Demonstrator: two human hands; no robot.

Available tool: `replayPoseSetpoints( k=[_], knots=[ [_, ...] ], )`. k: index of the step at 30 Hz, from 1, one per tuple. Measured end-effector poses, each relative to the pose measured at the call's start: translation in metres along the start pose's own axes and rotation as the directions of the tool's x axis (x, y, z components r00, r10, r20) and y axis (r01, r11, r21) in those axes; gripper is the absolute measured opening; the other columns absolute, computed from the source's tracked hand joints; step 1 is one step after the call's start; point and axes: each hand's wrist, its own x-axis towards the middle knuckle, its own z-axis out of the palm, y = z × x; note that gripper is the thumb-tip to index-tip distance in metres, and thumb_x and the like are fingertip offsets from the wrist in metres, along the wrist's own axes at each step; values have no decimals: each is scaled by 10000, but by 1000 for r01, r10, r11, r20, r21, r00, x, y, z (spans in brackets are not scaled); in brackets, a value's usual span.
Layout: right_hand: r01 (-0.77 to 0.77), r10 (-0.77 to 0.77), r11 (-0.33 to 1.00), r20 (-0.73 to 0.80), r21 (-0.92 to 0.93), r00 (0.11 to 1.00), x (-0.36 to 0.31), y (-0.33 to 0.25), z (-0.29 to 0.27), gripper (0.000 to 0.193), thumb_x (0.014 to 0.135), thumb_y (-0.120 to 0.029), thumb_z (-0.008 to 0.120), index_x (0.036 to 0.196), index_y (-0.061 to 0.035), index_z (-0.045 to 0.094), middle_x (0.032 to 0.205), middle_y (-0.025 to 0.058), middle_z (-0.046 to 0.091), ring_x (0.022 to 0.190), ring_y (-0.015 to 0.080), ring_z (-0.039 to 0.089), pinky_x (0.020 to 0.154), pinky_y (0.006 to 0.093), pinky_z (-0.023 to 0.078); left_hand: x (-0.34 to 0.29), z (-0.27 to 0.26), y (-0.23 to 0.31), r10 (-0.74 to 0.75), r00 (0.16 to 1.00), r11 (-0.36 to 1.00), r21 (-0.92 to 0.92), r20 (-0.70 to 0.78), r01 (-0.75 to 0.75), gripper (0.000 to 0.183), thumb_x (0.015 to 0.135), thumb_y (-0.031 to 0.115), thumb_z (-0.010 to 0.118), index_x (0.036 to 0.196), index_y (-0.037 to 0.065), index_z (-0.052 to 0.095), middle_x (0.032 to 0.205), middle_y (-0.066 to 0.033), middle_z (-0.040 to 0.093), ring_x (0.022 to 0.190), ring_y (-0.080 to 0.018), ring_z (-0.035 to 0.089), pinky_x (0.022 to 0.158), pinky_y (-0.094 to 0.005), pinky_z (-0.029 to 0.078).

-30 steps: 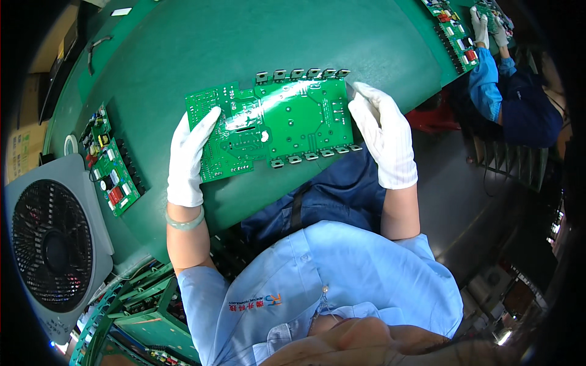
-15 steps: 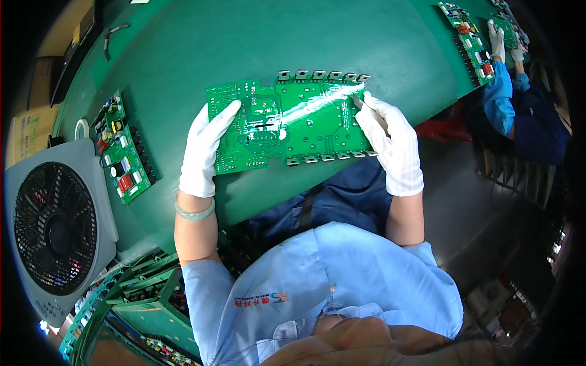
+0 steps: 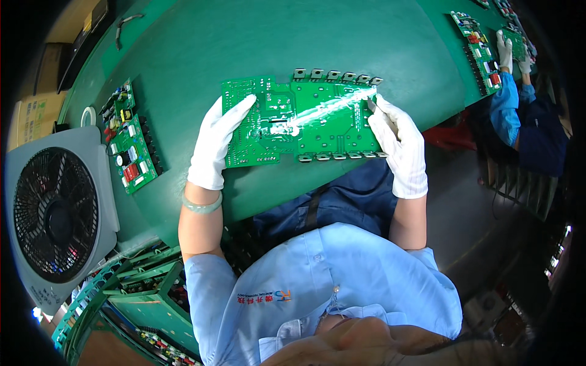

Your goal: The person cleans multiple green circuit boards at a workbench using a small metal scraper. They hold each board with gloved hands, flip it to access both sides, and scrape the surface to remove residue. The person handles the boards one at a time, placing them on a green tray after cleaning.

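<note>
A large green circuit board (image 3: 326,122) is held level above the table, its solder side up, with a bright glare streak across it. Rows of black metal-tabbed transistors (image 3: 332,75) line its far and near edges. My left hand (image 3: 213,143), in a white glove, closes on its left end, thumb on top and fingers underneath. At the right end, my gloved right hand (image 3: 400,143) is closed by the edge, fingertips on the board's corner. A small grey pointed piece (image 3: 372,106) shows at those fingertips; its kind cannot be made out.
On the green table (image 3: 183,55), a populated board (image 3: 131,143) lies at left beside a grey box fan (image 3: 58,213). A bent dark tool (image 3: 125,27) lies at far left. Green racks (image 3: 146,305) stand lower left. At far right, another person's gloved hands (image 3: 505,52) hold a board near another board (image 3: 477,52).
The whole scene, apart from the fan, has shifted slightly right in view. Both hands keep their places on the board, which seems turned very slightly.
</note>
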Motion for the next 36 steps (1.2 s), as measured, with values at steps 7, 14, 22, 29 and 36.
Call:
replayPoseSetpoints(
  k=[7, 14, 22, 29, 36],
  knots=[
    [-93, 93, 995, -4, 40, 996, -3, 0, 0, 357, 859, -91, 718, 1200, -17, 639, 1031, 131, 684, 892, 175, 664, 807, 286, 516, 0, 2, 2, 2, 1000, 999, 41, -9, -1, 298, 911, 165, 671, 1169, 27, 616, 1067, -49, 664, 945, -115, 637, 821, -271, 515],
    [-15, 14, 1000, -29, -26, 999, -4, 0, 2, 370, 839, -85, 740, 1183, 5, 633, 1080, 147, 687, 939, 195, 673, 834, 298, 524, 0, 4, 4, 11, 1000, 997, 78, 8, -11, 295, 922, 176, 660, 1173, 28, 615, 1090, -50, 659, 989, -109, 619, 854, -280, 502],
    [-14, 23, 991, -66, 135, 998, -12, 22, 7, 400, 775, -74, 809, 1118, 34, 633, 1099, 163, 688, 947, 200, 682, 850, 304, 535, 2, -2, -8, 60, 997, 989, 139, -56, -52, 539, 1044, 434, 361, 1318, 1, 529, 1270, -72, 585, 1140, -139, 542, 999, -309, 430],
    [100, -102, 995, -72, -26, 992, -11, 28, 5, 396, 770, -74, 814, 1102, 42, 633, 1118, 179, 685, 978, 214, 682, 869, 310, 532, 4, -2, -11, 38, 996, 992, 127, -75, -28, 743, 1023, 572, 150, 1360, 7, 496, 1317, -100, 566, 1183, -194, 546, 1036, -339, 418],
    [39, -35, 997, -66, 68, 997, -15, 33, 6, 407, 783, -66, 806, 1126, 51, 622, 1165, 189, 664, 1029, 202, 657, 897, 316, 521, -2, 7, -2, 138, 988, 974, 172, 72, -148, 830, 980, 653, 129, 1328, 14, 529, 1265, -98, 607, 1119, -194, 584, 1002, -336, 448]
  ],
)
